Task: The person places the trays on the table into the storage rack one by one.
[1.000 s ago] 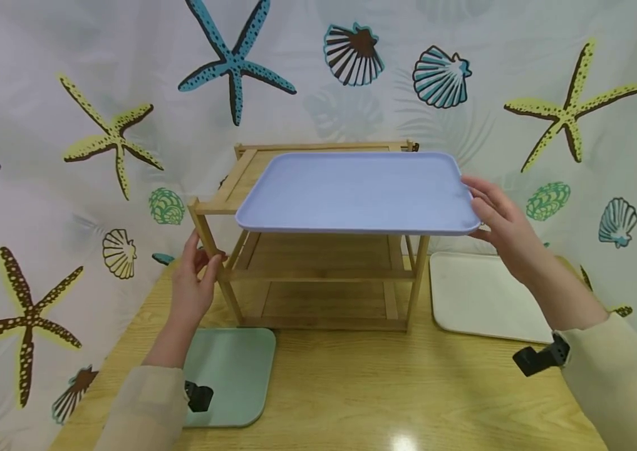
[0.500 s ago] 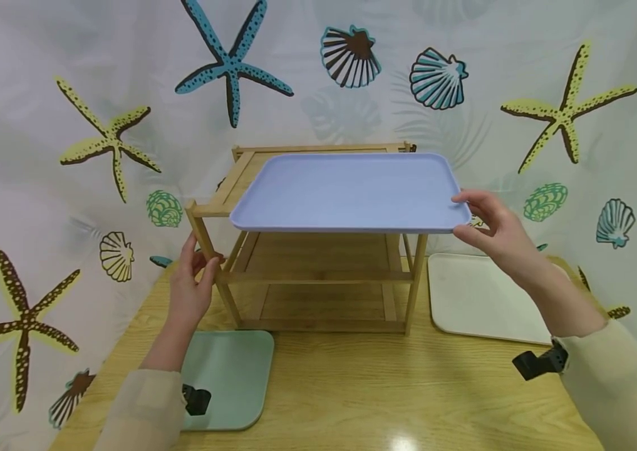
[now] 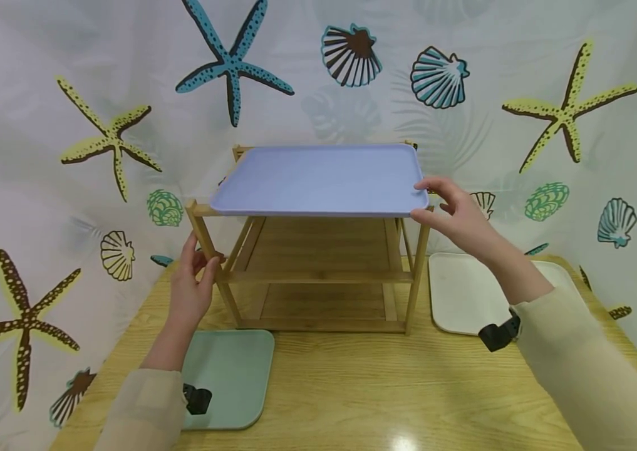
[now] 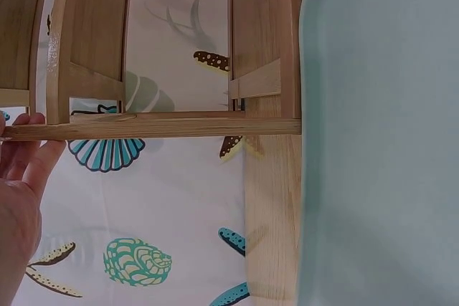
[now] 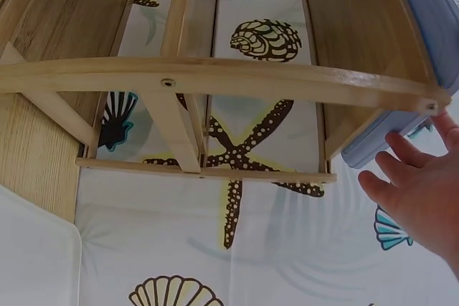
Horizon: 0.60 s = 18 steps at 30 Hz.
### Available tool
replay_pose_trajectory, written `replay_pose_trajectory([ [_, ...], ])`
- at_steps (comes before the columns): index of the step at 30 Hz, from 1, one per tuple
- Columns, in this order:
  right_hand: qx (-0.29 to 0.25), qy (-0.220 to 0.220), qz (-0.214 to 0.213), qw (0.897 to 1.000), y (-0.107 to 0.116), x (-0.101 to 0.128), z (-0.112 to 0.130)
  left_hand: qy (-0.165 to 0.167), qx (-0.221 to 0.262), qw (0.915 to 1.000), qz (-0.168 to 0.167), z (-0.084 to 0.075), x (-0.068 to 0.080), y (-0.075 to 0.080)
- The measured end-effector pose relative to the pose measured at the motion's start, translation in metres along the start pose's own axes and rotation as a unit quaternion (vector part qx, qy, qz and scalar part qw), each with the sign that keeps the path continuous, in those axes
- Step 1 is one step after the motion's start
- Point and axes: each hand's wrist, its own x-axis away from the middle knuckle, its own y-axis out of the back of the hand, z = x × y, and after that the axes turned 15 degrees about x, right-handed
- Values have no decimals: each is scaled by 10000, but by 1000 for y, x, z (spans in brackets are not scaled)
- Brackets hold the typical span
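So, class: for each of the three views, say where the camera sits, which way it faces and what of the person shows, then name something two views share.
Head: worn on the head, facing forward and down at the wooden rack; both the left hand and right hand show.
Left wrist: on that wrist, facing the rack's post; only fingers show, beside the green tray.
Right wrist: on that wrist, facing the rack's side; fingers touch the blue tray.
Shared: all three show the rack.

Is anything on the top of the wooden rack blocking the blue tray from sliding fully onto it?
Nothing visible does. The lavender-blue plastic tray already lies on the top of the bamboo rack, the right hand at its right edge. The rack's top under the tray is hidden.
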Motion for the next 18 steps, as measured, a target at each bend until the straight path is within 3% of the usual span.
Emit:
replay_pose_trajectory([
  [8,185,-149,311,9992,-11,-20,6,-94,44,9999,-43,2,1,0],
  [18,490,-116,209,9985,-12,-31,7,-31,45,10000,-19,4,0,0],
])
